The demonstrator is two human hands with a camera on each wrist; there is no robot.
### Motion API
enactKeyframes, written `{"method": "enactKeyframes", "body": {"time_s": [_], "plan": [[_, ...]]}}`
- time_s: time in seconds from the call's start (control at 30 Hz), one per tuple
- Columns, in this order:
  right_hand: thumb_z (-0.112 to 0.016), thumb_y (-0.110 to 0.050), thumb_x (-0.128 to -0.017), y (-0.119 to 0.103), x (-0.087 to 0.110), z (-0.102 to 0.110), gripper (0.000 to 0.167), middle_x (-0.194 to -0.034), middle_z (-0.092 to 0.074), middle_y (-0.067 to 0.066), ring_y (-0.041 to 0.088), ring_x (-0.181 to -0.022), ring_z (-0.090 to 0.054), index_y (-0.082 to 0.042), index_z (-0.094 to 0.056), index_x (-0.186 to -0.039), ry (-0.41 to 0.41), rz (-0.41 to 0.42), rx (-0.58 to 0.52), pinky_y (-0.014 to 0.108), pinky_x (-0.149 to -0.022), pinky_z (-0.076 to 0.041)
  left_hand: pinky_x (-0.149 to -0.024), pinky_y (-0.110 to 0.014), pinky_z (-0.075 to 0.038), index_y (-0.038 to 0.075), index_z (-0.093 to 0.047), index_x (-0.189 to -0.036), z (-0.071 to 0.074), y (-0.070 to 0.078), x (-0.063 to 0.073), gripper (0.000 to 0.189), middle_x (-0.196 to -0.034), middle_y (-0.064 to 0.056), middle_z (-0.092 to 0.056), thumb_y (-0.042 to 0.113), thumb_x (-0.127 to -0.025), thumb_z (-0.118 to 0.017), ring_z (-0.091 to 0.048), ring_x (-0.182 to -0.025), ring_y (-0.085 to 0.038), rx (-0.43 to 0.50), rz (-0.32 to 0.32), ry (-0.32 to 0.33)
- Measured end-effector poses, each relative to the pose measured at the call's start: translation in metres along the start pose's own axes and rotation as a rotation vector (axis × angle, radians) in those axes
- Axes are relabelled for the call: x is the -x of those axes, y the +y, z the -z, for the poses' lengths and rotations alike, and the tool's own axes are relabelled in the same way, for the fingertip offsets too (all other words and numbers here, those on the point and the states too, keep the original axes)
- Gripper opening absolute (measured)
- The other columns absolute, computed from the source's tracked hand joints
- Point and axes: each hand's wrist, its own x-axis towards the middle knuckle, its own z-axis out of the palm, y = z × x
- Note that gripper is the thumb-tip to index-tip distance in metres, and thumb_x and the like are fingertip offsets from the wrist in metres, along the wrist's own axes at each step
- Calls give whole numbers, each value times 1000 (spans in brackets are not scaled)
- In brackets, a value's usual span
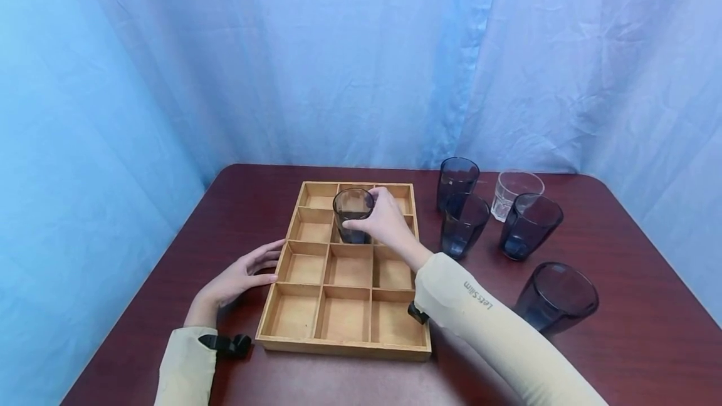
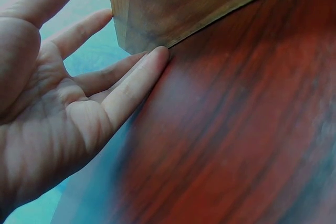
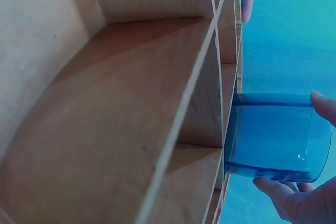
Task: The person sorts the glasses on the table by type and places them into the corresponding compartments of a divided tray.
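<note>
A wooden tray (image 1: 345, 349) divided into several compartments lies on the table. My right hand (image 1: 389, 223) holds a dark tinted drinking glass (image 1: 352, 202) by its sides, thumb on the near side. The glass stands upright over the middle compartment of the second row from the back. In the right wrist view, the base of the glass (image 3: 273, 135) is right at the top edges of the dividers. My left hand (image 1: 239, 277) rests at the tray's left side with its fingers extended. In the left wrist view, those fingertips touch the tray's outer wall (image 2: 184, 9).
Right of the tray stand several dark glasses, among them a back one (image 1: 457, 180), a middle one (image 1: 464, 224) and a near one (image 1: 555, 299) partly behind my right sleeve. A clear glass (image 1: 513, 190) is among them. Blue curtains (image 1: 361, 80) hang behind the dark red table (image 1: 225, 218).
</note>
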Motion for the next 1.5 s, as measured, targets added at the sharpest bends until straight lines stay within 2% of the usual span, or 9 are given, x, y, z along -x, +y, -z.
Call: {"method": "enactKeyframes", "body": {"time_s": [0.13,0.33,0.47,0.63,0.87,0.93,1.13,1.33,1.5], "plan": [[-84,-34,-73,0,0,2,84,-139,-47,17,32,-130,-46,-2,-40,-137,-20,8,1,46,-106,-41,-100,-27,-44,20,-29,-153,0,0,0,71,-152,-19,-37,18,-93,-65,-39,-136,-41,-3,6,8],[-84,-31,-75,1,3,7,80,-138,-48,15,30,-128,-49,-4,-40,-136,-37,-22,-72,44,-105,-42,-107,-55,-37,18,-28,-154,1,1,0,72,-152,-19,-37,18,-92,-66,-39,-136,-41,-20,11,21],[-83,-29,-76,4,7,12,80,-139,-49,15,30,-130,-50,-3,-39,-138,-39,-22,-127,44,-105,-42,-109,-61,-31,18,-28,-154,1,2,0,72,-153,-19,-37,19,-92,-66,-40,-136,-41,-30,17,33],[-82,-25,-78,13,15,23,77,-139,-51,15,30,-132,-49,-2,-40,-138,-31,-26,-187,44,-107,-42,-108,-56,-36,19,-28,-154,0,2,-1,72,-153,-19,-35,20,-92,-66,-39,-136,-41,-22,15,21],[-79,-22,-81,22,34,39,75,-140,-49,17,33,-133,-47,-3,-38,-141,-45,-13,-256,46,-110,-40,-96,-22,-46,20,-28,-154,-1,1,-3,72,-154,-19,-34,17,-93,-65,-37,-137,-42,11,0,4],[-79,-22,-80,24,40,43,76,-140,-50,16,32,-133,-47,-4,-38,-142,-50,-6,-265,45,-110,-39,-96,-22,-46,21,-28,-154,-2,1,-3,71,-154,-19,-35,17,-93,-65,-37,-137,-42,14,0,4],[-78,-21,-82,32,57,53,73,-139,-50,17,32,-133,-48,-3,-38,-141,-67,29,-293,44,-111,-39,-104,-38,-42,21,-28,-154,-3,-1,-1,71,-153,-18,-37,18,-93,-65,-40,-136,-40,-9,7,16],[-78,-15,-82,35,73,60,70,-136,-55,19,35,-131,-50,0,-41,-139,-54,80,-281,42,-107,-42,-94,-19,-46,20,-27,-154,-3,0,1,72,-153,-20,-35,16,-93,-65,-36,-137,-42,24,7,8],[-76,-10,-82,38,86,67,66,-136,-55,21,34,-130,-51,1,-43,-138,-33,112,-289,43,-106,-43,-93,-18,-46,20,-27,-154,-2,1,0,72,-153,-20,-34,16,-93,-65,-36,-137,-43,24,6,1]]}}
